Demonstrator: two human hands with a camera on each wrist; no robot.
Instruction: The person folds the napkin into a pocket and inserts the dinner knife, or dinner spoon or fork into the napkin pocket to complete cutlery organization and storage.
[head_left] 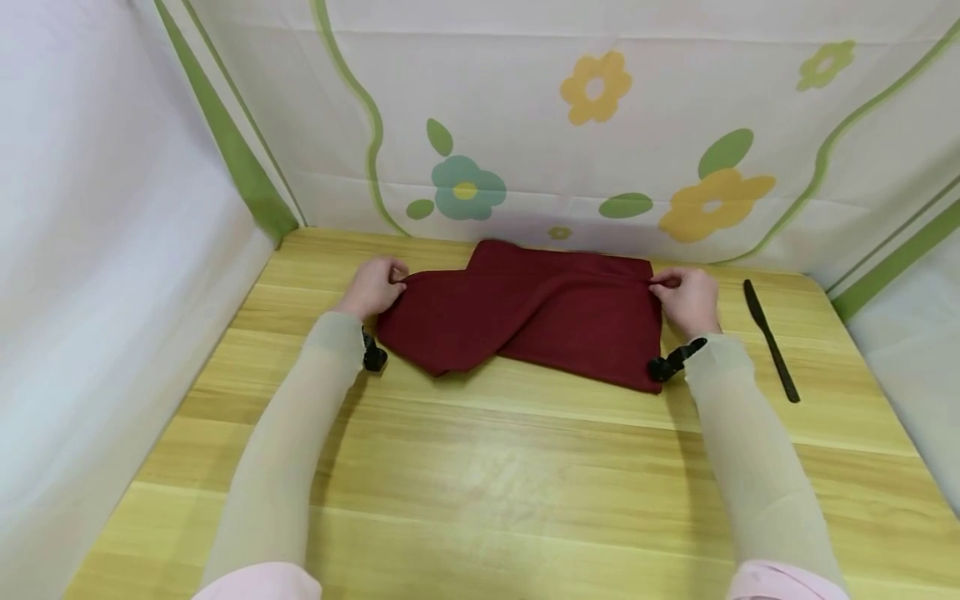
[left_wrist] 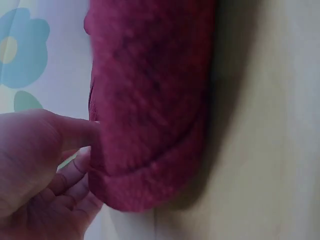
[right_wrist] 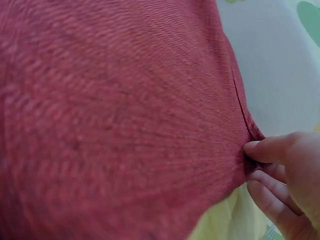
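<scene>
A dark red cloth (head_left: pixel 480 308), partly folded over itself, spans the far half of the table between both hands. At its left end the left hand (head_left: pixel 372 287) pinches the upper edge between thumb and fingers. The left wrist view shows that thumb against the hanging cloth (left_wrist: pixel 150 100), with the fingertips partly hidden behind it. My right hand (head_left: pixel 688 298) pinches the cloth at its upper right side. In the right wrist view, creases in the cloth (right_wrist: pixel 130 120) fan out from the pinching right hand (right_wrist: pixel 295 175).
A black table knife (head_left: pixel 772 342) lies on the wooden table (head_left: pixel 480 500) to the right of the right hand. White fabric with printed flowers (head_left: pixel 525 108) stands behind the table, and plain white fabric (head_left: pixel 112 250) closes off the left side.
</scene>
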